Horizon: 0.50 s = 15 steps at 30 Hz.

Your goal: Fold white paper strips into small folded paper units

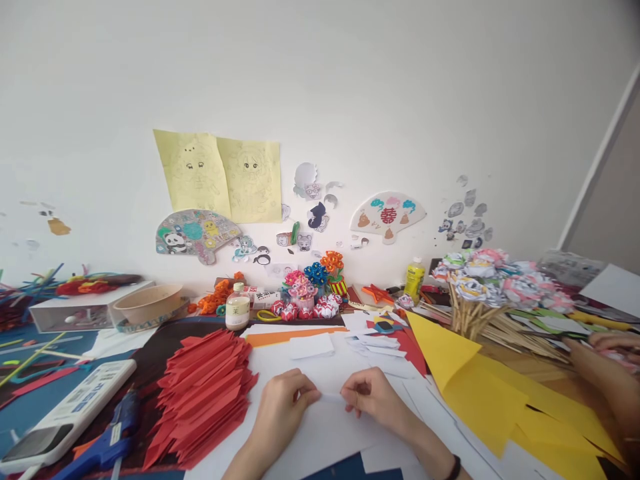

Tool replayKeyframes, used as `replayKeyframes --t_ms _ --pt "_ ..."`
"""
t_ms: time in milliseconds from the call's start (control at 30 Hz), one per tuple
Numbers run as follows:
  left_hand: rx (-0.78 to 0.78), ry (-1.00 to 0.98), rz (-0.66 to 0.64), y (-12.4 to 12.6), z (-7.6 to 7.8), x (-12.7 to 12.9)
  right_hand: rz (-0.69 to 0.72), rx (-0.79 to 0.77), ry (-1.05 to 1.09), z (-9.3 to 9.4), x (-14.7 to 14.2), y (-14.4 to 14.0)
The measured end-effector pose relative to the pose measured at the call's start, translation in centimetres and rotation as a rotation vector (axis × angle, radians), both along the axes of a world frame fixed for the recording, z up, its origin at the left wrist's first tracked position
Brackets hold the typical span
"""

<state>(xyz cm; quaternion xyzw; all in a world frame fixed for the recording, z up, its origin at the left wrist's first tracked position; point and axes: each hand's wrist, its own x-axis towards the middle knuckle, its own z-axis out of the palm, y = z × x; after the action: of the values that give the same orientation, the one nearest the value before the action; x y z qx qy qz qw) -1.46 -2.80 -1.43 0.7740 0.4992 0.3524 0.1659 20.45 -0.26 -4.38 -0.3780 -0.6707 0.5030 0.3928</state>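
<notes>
Low over a layer of white sheets (280,353), my left hand (286,403) pinches with thumb and forefinger at the left end of a small white paper (330,398). My right hand (373,400) has its fingers closed at the paper's other end. White on white, the paper's outline is hard to make out. Just beyond the hands lie a folded white slip (311,346) and a loose pile of white paper strips (377,345). To the left of my left hand is a stack of folded red paper pieces (207,393).
At left are a blue glue gun (113,437) and a white power strip (75,410). Yellow paper (495,400) spreads at right, near a bunch of paper flowers on sticks (475,287). Another person's hands (607,367) work at the right edge. A glue bottle (237,308) stands behind.
</notes>
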Motion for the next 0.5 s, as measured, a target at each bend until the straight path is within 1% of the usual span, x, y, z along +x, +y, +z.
replayKeyframes --t_ms 167,333,433,500 --pt "-0.011 -0.009 -0.001 -0.15 0.2 -0.12 0.063 -0.017 -0.098 0.3 -0.13 -0.43" --pt "-0.011 -0.016 -0.091 -0.45 0.07 0.31 0.091 -0.031 -0.109 0.05 -0.5 -0.59" --pt "0.002 0.001 -0.08 -0.52 -0.16 0.55 0.094 -0.026 -0.111 -0.05 -0.63 -0.55" --pt "0.009 0.015 -0.062 -0.5 -0.18 0.6 0.063 0.007 -0.128 0.0 -0.69 -0.55"
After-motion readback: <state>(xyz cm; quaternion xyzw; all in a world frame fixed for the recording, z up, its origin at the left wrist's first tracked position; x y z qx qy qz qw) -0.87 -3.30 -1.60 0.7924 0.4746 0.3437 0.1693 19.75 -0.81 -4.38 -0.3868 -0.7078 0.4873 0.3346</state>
